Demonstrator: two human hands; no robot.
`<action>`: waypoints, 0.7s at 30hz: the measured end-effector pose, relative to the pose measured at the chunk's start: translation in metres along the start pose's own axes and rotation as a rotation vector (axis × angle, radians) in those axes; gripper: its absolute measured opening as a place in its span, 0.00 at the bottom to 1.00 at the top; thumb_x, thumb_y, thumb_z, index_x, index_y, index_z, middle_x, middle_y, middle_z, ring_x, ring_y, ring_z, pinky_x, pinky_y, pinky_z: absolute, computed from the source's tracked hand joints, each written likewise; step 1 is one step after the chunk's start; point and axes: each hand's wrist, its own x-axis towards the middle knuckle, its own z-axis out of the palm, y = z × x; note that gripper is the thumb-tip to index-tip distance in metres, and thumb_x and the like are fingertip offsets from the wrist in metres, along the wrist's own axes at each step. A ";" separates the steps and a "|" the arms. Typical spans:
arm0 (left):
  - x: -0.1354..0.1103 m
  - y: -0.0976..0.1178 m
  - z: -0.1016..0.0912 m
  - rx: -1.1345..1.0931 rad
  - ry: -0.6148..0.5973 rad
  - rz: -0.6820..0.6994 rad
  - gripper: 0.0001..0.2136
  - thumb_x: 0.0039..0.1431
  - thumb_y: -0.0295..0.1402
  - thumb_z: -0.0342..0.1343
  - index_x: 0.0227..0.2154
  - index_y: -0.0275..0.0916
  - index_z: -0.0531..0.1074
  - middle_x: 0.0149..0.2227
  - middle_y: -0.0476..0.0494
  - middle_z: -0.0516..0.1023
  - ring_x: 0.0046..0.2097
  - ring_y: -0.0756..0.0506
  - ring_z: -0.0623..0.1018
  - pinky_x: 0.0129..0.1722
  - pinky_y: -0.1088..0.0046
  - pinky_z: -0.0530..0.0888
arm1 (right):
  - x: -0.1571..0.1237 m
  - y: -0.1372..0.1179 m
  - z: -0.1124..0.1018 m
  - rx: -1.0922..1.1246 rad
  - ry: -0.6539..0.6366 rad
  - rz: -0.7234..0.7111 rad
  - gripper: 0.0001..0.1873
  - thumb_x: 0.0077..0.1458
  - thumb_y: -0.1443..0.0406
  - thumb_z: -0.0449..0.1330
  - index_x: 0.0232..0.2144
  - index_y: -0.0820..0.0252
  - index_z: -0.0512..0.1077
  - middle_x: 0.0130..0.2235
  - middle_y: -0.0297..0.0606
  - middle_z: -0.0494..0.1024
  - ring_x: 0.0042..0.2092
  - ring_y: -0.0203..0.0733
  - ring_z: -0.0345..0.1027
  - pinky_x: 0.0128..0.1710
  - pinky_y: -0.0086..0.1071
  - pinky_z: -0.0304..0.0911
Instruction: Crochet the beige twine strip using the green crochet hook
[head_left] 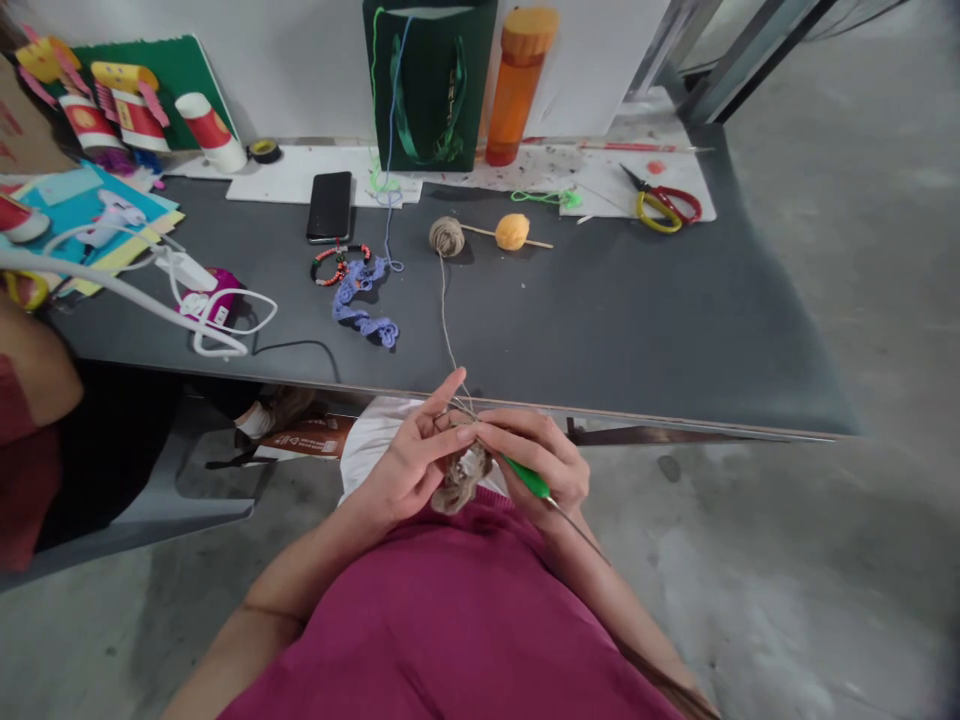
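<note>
While a concrete floor (pixel 847 330) runs along the right of the view, a dark grey bench (pixel 622 340) spans the middle, with the person's maroon top (pixel 450 625) along the bottom edge and a co-worker's arm (pixel 30 390) in a red sleeve (pixel 22 480) at the far left. At the back of the bench stand a green gift bag (pixel 427 85) and an orange bottle (pixel 517 85), and scissors (pixel 664 200) with red and yellow handles lie on white paper (pixel 637 180) to the right. Nearer, a black smartphone (pixel 329 206), a beaded bracelet (pixel 339 262) and a blue crocheted strip (pixel 361 305) lie left of centre. A tan yarn ball (pixel 447 236) sits just beside an orange yarn ball (pixel 512 232) (both seem to be on one thin wooden stick). A tan yarn strand (pixel 448 320) runs from the tan ball over the bench edge to the hands, which are held just past that edge. The left hand (pixel 409 462) grasps a tan crocheted piece (pixel 461 482), its index finger raised. The right hand (pixel 541 462) clenches a green-handled crochet hook (pixel 529 477), whose thin metal shaft points toward the lower right.
</note>
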 end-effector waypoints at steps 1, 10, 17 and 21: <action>0.001 0.001 0.000 -0.022 0.001 -0.045 0.35 0.48 0.30 0.73 0.61 0.45 0.73 0.25 0.57 0.70 0.28 0.54 0.70 0.33 0.77 0.70 | -0.001 0.000 0.000 0.018 0.016 0.019 0.24 0.62 0.70 0.63 0.55 0.38 0.76 0.46 0.34 0.85 0.41 0.43 0.81 0.38 0.39 0.77; 0.001 0.002 -0.003 -0.007 0.002 -0.053 0.41 0.46 0.31 0.74 0.65 0.44 0.68 0.23 0.59 0.68 0.25 0.55 0.69 0.29 0.78 0.67 | -0.013 0.001 0.005 0.125 0.164 0.269 0.11 0.65 0.67 0.60 0.47 0.48 0.77 0.41 0.36 0.87 0.24 0.36 0.75 0.21 0.31 0.70; 0.000 0.000 0.000 -0.027 -0.038 -0.025 0.29 0.44 0.28 0.73 0.53 0.46 0.79 0.30 0.53 0.77 0.31 0.53 0.75 0.33 0.76 0.71 | 0.000 -0.005 0.012 0.588 0.276 0.670 0.09 0.61 0.53 0.63 0.36 0.50 0.74 0.26 0.31 0.82 0.19 0.36 0.71 0.13 0.27 0.60; 0.000 -0.002 0.001 0.028 -0.062 0.060 0.28 0.45 0.26 0.72 0.53 0.48 0.80 0.34 0.51 0.81 0.36 0.51 0.76 0.42 0.73 0.72 | -0.001 -0.005 0.017 0.498 0.247 0.682 0.09 0.58 0.54 0.67 0.33 0.51 0.79 0.26 0.33 0.83 0.17 0.33 0.64 0.13 0.28 0.59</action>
